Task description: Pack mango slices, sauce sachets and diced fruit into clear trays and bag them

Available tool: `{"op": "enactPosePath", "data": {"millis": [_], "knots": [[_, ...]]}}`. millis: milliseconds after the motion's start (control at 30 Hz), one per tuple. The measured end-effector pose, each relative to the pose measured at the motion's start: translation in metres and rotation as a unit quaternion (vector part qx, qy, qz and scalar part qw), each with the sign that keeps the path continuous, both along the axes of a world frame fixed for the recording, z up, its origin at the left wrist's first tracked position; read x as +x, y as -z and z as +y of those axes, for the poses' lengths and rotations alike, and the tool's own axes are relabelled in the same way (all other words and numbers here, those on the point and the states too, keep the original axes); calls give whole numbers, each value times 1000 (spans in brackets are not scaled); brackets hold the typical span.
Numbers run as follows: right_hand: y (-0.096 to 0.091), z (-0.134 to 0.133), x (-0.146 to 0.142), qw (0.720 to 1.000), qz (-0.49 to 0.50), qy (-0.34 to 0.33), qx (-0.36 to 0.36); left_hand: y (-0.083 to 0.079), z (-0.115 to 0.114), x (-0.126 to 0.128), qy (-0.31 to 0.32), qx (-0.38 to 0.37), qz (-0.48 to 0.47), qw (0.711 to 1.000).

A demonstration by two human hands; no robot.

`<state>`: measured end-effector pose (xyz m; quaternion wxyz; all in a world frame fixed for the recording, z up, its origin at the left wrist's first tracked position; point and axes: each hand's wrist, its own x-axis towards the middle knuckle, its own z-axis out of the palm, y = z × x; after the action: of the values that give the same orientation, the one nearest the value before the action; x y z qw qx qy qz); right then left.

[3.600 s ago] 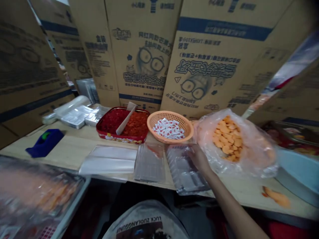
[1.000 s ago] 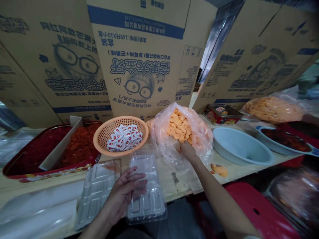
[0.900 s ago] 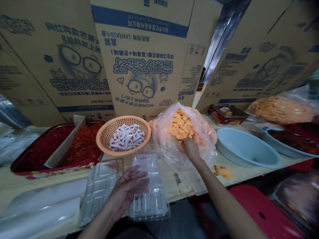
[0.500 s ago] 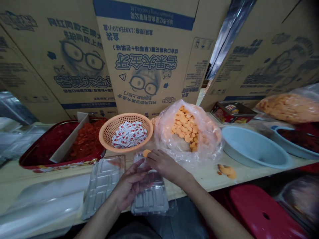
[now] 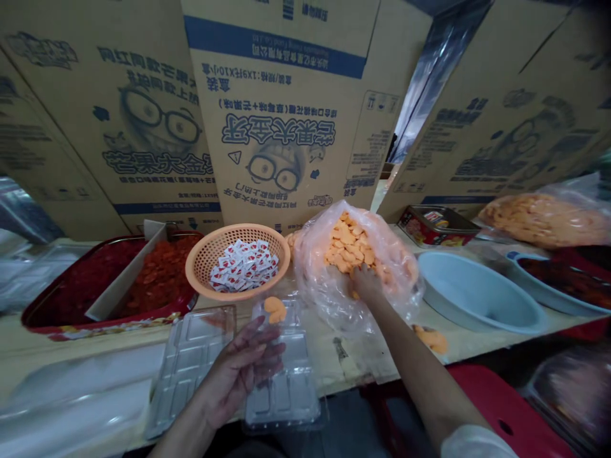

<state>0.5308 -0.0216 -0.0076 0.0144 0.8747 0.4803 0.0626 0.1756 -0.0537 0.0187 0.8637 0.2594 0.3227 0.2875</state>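
Observation:
My left hand lies on a clear plastic compartment tray at the table's near edge, fingers stretched over its left side and steadying it. An orange dried-fruit piece rests in the tray's far compartment. My right hand reaches into the open plastic bag of orange fruit pieces; its fingers are buried among the pieces and hidden. A second clear tray lies just left of the first.
An orange basket of small sachets stands behind the trays. A red tin of red fruit sits left, a pale blue basin right. A loose orange piece lies on the wood. Cardboard boxes wall the back.
My right hand took a piece from the bag, set it in the tray's far compartment, and has gone back into the bag. The left hand stays on the tray.

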Motion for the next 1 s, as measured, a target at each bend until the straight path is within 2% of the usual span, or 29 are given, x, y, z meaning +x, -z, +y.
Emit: {"op": "enactPosePath", "data": {"millis": [167, 300, 367, 433, 467, 500, 533, 567, 600, 633, 700, 733, 800, 867, 1000], "knots": [[13, -1, 7, 999, -41, 4, 4, -3, 1, -8, -20, -1, 1, 1000], [9, 3, 9, 999, -45, 12, 11, -3, 0, -19, -44, 0, -18, 999], [1, 4, 4, 998, -14, 24, 55, -3, -2, -25, -59, 4, -28, 998], [-13, 3, -13, 980, 99, 35, 170, -3, -3, -29, -73, 8, -38, 997], [-22, 2, -26, 951, 190, 35, 243, -2, -4, -30, -79, 10, -41, 996], [-31, 0, -42, 904, 296, 30, 307, -2, -5, -31, -87, 11, -45, 995], [-41, -3, -61, 846, 398, 20, 355, -2, -6, -32, -95, 11, -49, 994], [-50, -6, -82, 790, 495, -10, 363, -2, -6, -33, -102, 11, -50, 993], [-58, -9, -104, 745, 570, -36, 344, -2, -7, -33, -109, 11, -50, 993], [-65, -11, -126, 716, 624, -68, 306, -3, -8, -34, -117, 13, -49, 992], [-73, -14, -165, 684, 679, -114, 242, -5, -9, -37, -129, 20, -47, 990], [-74, -13, -180, 678, 690, -126, 218, -6, -9, -40, -134, 26, -46, 989], [-70, -7, -204, 689, 682, -142, 200, -7, -10, -46, -147, 38, -45, 987], [-61, 1, -219, 726, 634, -168, 209, -7, -10, -54, -164, 46, -40, 985], [-47, 13, -240, 818, 465, -240, 239, -2, -8, -69, -207, 47, -44, 976]]}}
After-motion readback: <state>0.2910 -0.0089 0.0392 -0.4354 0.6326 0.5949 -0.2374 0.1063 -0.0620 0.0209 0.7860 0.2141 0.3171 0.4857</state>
